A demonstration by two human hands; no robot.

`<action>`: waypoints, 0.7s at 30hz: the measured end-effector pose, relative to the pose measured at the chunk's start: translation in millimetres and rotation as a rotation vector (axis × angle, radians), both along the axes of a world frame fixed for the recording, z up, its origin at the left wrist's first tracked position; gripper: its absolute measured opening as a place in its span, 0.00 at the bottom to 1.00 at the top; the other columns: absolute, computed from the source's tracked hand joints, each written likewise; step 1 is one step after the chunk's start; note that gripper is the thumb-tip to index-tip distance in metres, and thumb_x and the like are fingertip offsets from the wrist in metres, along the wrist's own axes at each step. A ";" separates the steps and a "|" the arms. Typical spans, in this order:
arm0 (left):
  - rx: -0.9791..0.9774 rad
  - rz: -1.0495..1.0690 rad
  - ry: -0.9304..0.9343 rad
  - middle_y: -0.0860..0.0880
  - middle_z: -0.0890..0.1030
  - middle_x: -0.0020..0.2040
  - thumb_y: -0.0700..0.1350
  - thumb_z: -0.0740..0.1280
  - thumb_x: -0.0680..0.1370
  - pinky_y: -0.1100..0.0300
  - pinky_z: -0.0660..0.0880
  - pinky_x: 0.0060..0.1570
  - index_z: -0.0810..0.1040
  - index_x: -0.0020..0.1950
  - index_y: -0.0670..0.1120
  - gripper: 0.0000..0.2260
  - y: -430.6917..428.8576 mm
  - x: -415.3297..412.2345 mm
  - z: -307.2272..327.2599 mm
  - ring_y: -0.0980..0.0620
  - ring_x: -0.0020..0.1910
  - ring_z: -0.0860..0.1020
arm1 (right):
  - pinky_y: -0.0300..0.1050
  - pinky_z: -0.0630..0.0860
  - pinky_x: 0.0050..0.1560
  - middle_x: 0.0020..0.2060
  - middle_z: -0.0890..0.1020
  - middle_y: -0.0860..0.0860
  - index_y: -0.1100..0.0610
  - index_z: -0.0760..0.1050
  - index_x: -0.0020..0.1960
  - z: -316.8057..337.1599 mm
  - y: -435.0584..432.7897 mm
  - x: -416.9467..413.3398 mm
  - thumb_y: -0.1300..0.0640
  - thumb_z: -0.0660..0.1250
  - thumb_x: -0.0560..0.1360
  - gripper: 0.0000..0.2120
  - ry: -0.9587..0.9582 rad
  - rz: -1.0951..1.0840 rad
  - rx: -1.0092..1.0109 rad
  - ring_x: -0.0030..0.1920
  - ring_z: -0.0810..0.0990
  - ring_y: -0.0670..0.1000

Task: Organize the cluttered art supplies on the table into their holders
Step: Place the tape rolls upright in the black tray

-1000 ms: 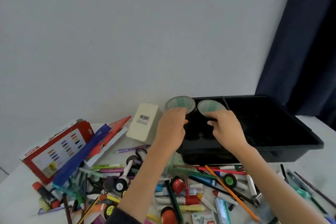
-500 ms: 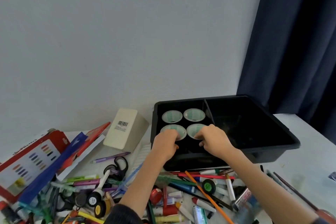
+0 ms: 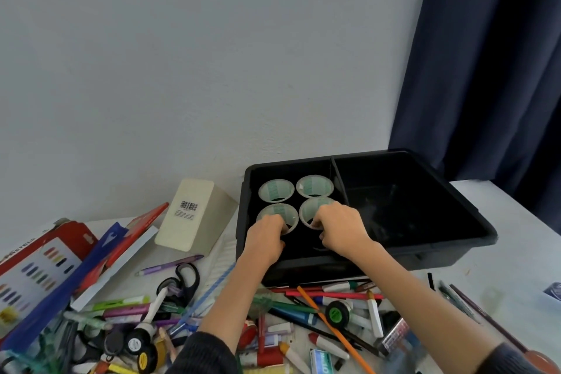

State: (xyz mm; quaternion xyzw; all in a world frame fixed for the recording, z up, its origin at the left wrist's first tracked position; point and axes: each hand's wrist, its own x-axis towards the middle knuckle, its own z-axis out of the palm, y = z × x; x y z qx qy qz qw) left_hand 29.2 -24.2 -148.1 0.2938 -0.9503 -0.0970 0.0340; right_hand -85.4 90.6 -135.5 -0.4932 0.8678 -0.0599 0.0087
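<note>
A black divided bin (image 3: 473, 223) stands at the back of the table. Its left compartment holds several pale green tape rolls standing on end. My left hand (image 3: 265, 238) grips the near left roll (image 3: 279, 212) at its front rim. My right hand (image 3: 341, 229) grips the near right roll (image 3: 309, 209) the same way. Behind them sit the far left roll (image 3: 275, 190) and the far right roll (image 3: 315, 185), untouched. The bin's right compartment looks bare.
A heap of pens, markers, paint pots and tubes (image 3: 318, 313) covers the table's front. Black scissors (image 3: 182, 278) lie left of my left arm. A cream box with a barcode (image 3: 194, 215) leans beside the bin. A red pastel box (image 3: 39, 267) sits far left. A dark curtain (image 3: 491, 55) hangs at the right.
Both hands carried the two tape rolls from above the bin's front edge down into the left compartment. The view swung left and downward, so the bin now sits further right.
</note>
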 end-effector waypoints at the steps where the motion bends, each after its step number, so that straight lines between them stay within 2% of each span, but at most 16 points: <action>1: 0.012 -0.009 -0.004 0.44 0.80 0.54 0.37 0.65 0.74 0.53 0.72 0.48 0.78 0.56 0.44 0.12 -1.3 -0.7 -2.0 0.42 0.55 0.76 | 0.45 0.75 0.41 0.44 0.83 0.52 0.57 0.81 0.50 -0.2 -1.0 -0.8 0.65 0.66 0.68 0.12 -0.002 -0.002 0.002 0.48 0.80 0.54; 4: 0.021 -0.067 -0.048 0.44 0.81 0.49 0.38 0.64 0.74 0.54 0.71 0.49 0.78 0.50 0.42 0.07 -6.0 -3.7 -6.9 0.41 0.52 0.77 | 0.45 0.75 0.41 0.45 0.82 0.52 0.58 0.81 0.48 3.0 -3.8 -1.0 0.66 0.66 0.69 0.10 -0.025 -0.001 0.016 0.48 0.79 0.54; 6: 0.036 -0.086 -0.067 0.44 0.81 0.48 0.38 0.64 0.74 0.55 0.69 0.49 0.78 0.48 0.41 0.06 -7.8 -4.8 -7.8 0.42 0.50 0.76 | 0.43 0.69 0.36 0.37 0.78 0.51 0.59 0.76 0.38 5.1 -5.0 1.3 0.66 0.65 0.69 0.04 0.004 -0.008 0.074 0.43 0.77 0.55; 7: 0.051 -0.086 -0.065 0.43 0.81 0.47 0.39 0.64 0.73 0.56 0.69 0.49 0.79 0.48 0.41 0.06 -9.3 -5.7 -8.7 0.42 0.50 0.77 | 0.43 0.66 0.34 0.32 0.73 0.50 0.58 0.70 0.33 5.3 -5.5 2.7 0.66 0.65 0.69 0.09 0.018 -0.020 0.094 0.40 0.74 0.54; 9: 0.078 -0.069 -0.060 0.43 0.81 0.44 0.41 0.65 0.72 0.55 0.72 0.47 0.79 0.46 0.40 0.06 -9.7 -6.9 -8.2 0.42 0.47 0.77 | 0.43 0.65 0.34 0.29 0.67 0.49 0.56 0.61 0.30 6.5 -5.2 5.1 0.65 0.66 0.70 0.16 0.024 -0.020 0.134 0.38 0.71 0.53; 11: 0.106 -0.051 -0.017 0.43 0.81 0.41 0.45 0.66 0.71 0.53 0.74 0.43 0.78 0.44 0.40 0.08 -4.4 -6.2 -2.2 0.43 0.44 0.78 | 0.44 0.67 0.36 0.30 0.68 0.50 0.57 0.62 0.32 8.8 -4.9 6.0 0.63 0.66 0.71 0.15 0.011 -0.009 0.151 0.39 0.73 0.54; 13: 0.069 -0.029 0.160 0.46 0.82 0.43 0.46 0.65 0.72 0.52 0.75 0.45 0.79 0.46 0.42 0.09 4.0 -2.2 5.9 0.45 0.45 0.79 | 0.46 0.71 0.40 0.37 0.74 0.52 0.59 0.68 0.38 11.0 -5.4 5.5 0.59 0.67 0.73 0.09 -0.086 0.019 0.087 0.45 0.77 0.56; 15: -0.002 -0.012 0.418 0.48 0.83 0.47 0.44 0.64 0.74 0.51 0.75 0.50 0.80 0.50 0.44 0.09 16.2 5.0 12.9 0.48 0.47 0.79 | 0.49 0.76 0.47 0.47 0.78 0.55 0.60 0.75 0.48 10.3 -3.3 4.7 0.56 0.66 0.75 0.08 -0.258 0.059 -0.080 0.52 0.78 0.56; 17: -0.042 -0.024 0.591 0.49 0.82 0.48 0.42 0.64 0.75 0.52 0.75 0.50 0.80 0.52 0.44 0.08 32.3 13.4 19.2 0.50 0.48 0.79 | 0.51 0.76 0.55 0.54 0.79 0.54 0.57 0.76 0.59 12.3 5.2 7.4 0.57 0.65 0.75 0.13 -0.339 0.076 -0.260 0.56 0.78 0.55; 19: -0.007 -0.040 0.694 0.50 0.82 0.47 0.41 0.64 0.76 0.54 0.75 0.49 0.80 0.52 0.44 0.08 49.3 20.7 23.5 0.53 0.47 0.78 | 0.48 0.76 0.56 0.54 0.80 0.52 0.54 0.76 0.61 19.6 20.5 14.2 0.60 0.64 0.75 0.14 -0.390 0.090 -0.395 0.54 0.78 0.50; 21: 0.091 -0.055 0.781 0.51 0.81 0.47 0.40 0.64 0.76 0.57 0.75 0.48 0.80 0.52 0.45 0.08 66.9 27.5 27.8 0.55 0.47 0.77 | 0.36 0.76 0.53 0.48 0.81 0.47 0.54 0.78 0.56 29.2 40.9 23.9 0.61 0.64 0.76 0.11 -0.450 0.110 -0.514 0.49 0.78 0.44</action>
